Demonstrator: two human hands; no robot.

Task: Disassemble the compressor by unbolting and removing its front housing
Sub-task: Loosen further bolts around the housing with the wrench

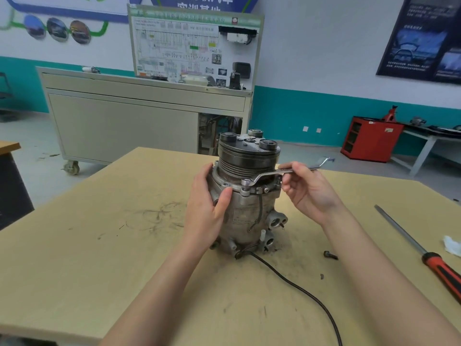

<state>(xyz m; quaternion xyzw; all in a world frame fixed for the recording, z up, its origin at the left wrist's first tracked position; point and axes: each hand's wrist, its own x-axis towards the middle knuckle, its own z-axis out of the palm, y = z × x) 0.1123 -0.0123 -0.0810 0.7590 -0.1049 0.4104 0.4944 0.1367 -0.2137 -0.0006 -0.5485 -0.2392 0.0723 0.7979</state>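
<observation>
1. Two hands are at work: my left hand (pixel 209 206) grips the compressor (pixel 245 211) from its 9 o'clock side, fingers curled round the body, thumb on the front.
2. It stands upright, pulley (pixel 247 156) on top, mid-table (pixel 99 270).
3. My right hand (pixel 306 191) pinches the wrench (pixel 272 174), fingers clamped on its shank.
4. Its long axis runs from the ring end on a flange bolt (pixel 245 182) out between 2 and 3 o'clock; the ring seems seated, though I can't be sure.
5. That bolt lies at 9 o'clock from my right fingers, the nearer hand; I judge the next swing pivots there.
6. One loose bolt (pixel 330 254) lies at the compressor's 4 o'clock.
</observation>
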